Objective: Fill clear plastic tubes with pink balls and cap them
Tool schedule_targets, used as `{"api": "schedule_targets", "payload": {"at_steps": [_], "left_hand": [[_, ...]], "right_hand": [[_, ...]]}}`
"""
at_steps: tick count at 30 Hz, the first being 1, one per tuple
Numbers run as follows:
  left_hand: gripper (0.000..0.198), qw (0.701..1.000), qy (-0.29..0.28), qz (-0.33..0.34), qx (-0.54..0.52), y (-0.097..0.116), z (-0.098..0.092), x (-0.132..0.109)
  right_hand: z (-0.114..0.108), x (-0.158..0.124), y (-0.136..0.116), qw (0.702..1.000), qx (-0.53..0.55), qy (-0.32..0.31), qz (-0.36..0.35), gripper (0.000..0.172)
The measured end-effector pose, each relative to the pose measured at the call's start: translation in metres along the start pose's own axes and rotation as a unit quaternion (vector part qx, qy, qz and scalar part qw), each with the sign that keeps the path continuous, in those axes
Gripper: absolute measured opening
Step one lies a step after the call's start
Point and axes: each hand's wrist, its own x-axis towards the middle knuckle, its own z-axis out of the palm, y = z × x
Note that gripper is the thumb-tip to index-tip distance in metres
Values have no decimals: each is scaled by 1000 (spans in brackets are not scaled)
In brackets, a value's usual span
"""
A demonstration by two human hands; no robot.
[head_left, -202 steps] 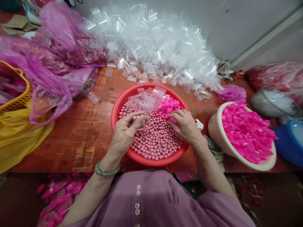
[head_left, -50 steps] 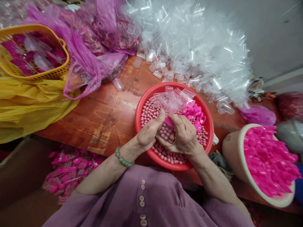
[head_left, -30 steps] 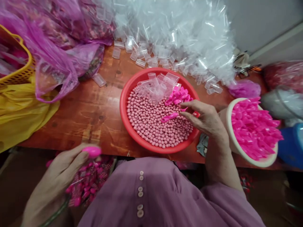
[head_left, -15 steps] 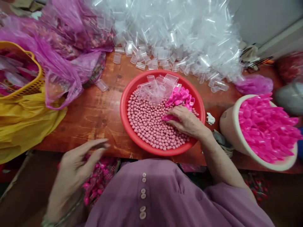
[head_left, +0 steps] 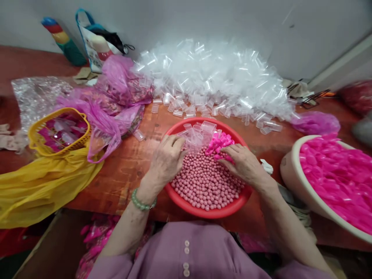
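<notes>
In the head view, your left hand arches over the near-side rim of a round red plastic basin, fingers bent and thumb drawn close, at the edge of a cluster of clear plastic tubes. Its fingertips are partly hidden, so whether it grips a tube cannot be told.

Your right hand reaches in from the opposite side, thumb and fingers slightly parted around the small heap of glossy hot-pink plastic pieces; whether one is pinched there is unclear. Each cluster lies just ahead of its own hand, an arrangement that likely spares you from crossing arms.

Between and below both hands, round dusky-pink beads fill the basin floor, its raised wall apparently keeping them from rolling off. Beyond your fingers, a tall bank of loose clear tubes leans toward the wall, probably a reserve. To the right of your right hand, a cream plastic bucket tilts its mouth your way, seemingly for easy reach, heaped with bright pink plastic parts.
</notes>
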Motion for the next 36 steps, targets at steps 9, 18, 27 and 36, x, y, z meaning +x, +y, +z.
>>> {"api": "schedule_targets", "payload": {"at_steps": [9, 18, 27, 36], "left_hand": [[23, 980, -178, -18, 84, -9, 26, 22], [21, 989, -125, -10, 77, -19, 28, 17], [22, 857, -28, -245, -453, -2, 4, -25], [27, 708, -41, -318, -629, 21, 10, -37]], "right_hand": [[-9, 51, -18, 998, 49, -7, -50, 17], [-3, 42, -24, 989, 128, -48, -53, 15], [-1, 38, -50, 935, 351, 25, -42, 44], [-1, 28, -68, 772, 632, -39, 57, 46]]}}
